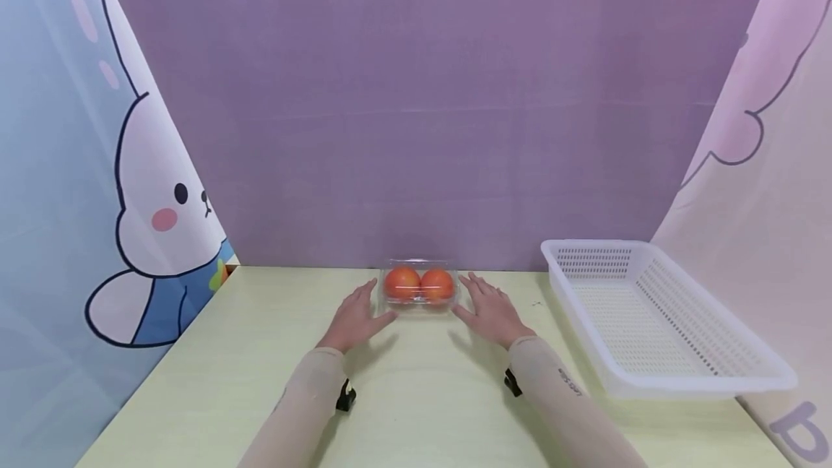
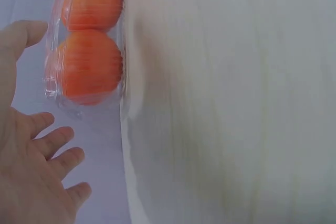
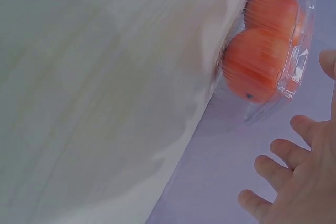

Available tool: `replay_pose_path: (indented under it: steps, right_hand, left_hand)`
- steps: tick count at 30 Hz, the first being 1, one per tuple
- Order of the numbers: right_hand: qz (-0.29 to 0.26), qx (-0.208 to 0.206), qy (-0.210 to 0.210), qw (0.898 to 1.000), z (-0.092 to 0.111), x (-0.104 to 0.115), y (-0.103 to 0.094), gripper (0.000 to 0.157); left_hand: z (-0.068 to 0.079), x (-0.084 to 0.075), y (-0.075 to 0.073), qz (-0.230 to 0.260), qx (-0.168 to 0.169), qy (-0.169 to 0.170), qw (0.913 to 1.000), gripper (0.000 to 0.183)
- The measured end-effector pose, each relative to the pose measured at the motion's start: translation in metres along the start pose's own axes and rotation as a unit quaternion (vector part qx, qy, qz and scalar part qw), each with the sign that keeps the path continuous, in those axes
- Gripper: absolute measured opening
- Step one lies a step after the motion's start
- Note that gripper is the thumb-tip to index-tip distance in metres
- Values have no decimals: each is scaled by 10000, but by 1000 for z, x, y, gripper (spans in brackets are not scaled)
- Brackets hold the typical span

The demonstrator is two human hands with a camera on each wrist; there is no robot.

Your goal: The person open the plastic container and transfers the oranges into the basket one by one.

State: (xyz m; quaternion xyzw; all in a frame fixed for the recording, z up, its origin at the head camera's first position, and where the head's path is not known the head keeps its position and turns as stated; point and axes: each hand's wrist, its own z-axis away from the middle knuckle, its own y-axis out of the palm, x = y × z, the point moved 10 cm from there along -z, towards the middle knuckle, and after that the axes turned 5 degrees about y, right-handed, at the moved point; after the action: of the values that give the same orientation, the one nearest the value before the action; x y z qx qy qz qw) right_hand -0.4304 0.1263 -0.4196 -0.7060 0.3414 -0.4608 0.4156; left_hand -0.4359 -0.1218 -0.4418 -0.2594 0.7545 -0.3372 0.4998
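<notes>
A clear plastic clamshell box (image 1: 419,302) with two orange-red round fruits (image 1: 402,283) inside stands at the table's far edge. My left hand (image 1: 356,318) is beside its left end, fingers spread and thumb out toward the box's near side. On the other end my right hand (image 1: 492,309) mirrors it, fingers extended and thumb pointing inward. In the left wrist view the left fingers (image 2: 67,162) hold nothing and stand apart from the box. The right wrist view shows the right fingers (image 3: 274,167) likewise spread, with a gap to the plastic.
A white perforated plastic basket (image 1: 607,352) sits on the right side of the pale wooden table (image 1: 403,410). Behind the table hangs a purple cloth (image 1: 422,107). Printed curtains flank both sides, with a cartoon rabbit (image 1: 156,186) on the left one.
</notes>
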Motion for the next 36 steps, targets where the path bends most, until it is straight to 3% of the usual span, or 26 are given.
replay_pose_path:
  steps: [8,17,25,36]
  right_hand:
    - [-802,254,414,9956,-6,-6,11,72]
    - [-1537,281,593,9859,-11,-6,13,72]
    - [-1877,143,549,9806,-13,-2,12,60]
    - [-1929,65,638,9791,-16,-1,14,56]
  left_hand:
    - [-6,8,8,1073,-121,-454,9931,95]
    - [-10,7,10,1977,-317,-792,9765,92]
    - [-10,5,15,2278,-341,-817,9697,84]
    - [-12,7,14,2094,-423,-851,9732,82]
